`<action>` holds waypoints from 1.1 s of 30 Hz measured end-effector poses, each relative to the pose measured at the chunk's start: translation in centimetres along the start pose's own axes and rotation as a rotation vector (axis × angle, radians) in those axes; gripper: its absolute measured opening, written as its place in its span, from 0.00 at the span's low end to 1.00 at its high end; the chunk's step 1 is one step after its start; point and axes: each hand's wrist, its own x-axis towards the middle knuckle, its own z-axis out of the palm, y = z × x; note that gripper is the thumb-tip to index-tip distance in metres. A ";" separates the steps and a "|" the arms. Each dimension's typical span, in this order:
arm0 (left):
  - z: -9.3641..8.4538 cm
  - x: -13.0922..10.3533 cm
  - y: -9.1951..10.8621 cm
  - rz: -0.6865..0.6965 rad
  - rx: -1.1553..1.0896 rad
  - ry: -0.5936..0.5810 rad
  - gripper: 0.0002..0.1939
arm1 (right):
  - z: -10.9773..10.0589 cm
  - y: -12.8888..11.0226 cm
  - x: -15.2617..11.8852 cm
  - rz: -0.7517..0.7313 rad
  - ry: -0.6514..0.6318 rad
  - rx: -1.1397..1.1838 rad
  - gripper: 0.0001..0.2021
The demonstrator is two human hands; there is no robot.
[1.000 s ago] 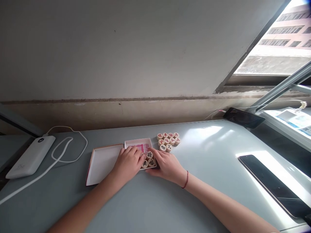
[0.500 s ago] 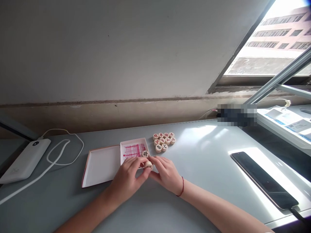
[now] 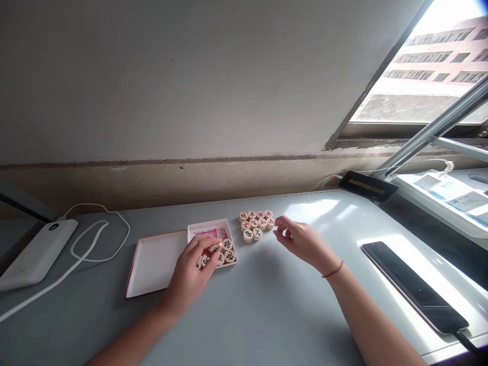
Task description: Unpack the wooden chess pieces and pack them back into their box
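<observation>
My left hand [image 3: 193, 265] is over the white-lined box [image 3: 232, 229], its thumb and fingers closed on a round wooden Chinese chess piece [image 3: 215, 247] with a black character. Several more black-lettered pieces [image 3: 229, 255] lie in the near part of the box, some hidden by my fingers. To the right of the box stand short stacks of chess pieces [image 3: 253, 223], most with red characters, the front two with black. Just beside the right edge of these stacks is my right hand [image 3: 301, 239], its fingers bent and slightly apart, with nothing visible between them.
An open box lid [image 3: 156, 264] lies left of the box. Farther left are a white power bank [image 3: 40, 254] and its white cable [image 3: 91, 241]. A phone [image 3: 414, 284] lies on the grey desk [image 3: 244, 325] at right. A dark case [image 3: 368, 186] rests at the back.
My hands have moved apart. The left hand has carried a piece back over the box, while the right has gone right and away from me, to beside the stacks.
</observation>
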 end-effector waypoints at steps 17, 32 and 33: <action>0.4 -0.1 0.3 0.056 0.094 -0.022 0.10 | -1.2 -0.6 -0.1 0.150 -0.266 -0.085 0.10; 1.0 -0.8 1.2 0.305 0.243 -0.177 0.13 | 1.3 -6.8 -1.4 -0.104 -0.201 0.470 0.12; 1.2 -1.0 1.3 0.331 0.245 -0.179 0.13 | 1.5 -7.8 -1.6 -0.094 -0.255 0.607 0.13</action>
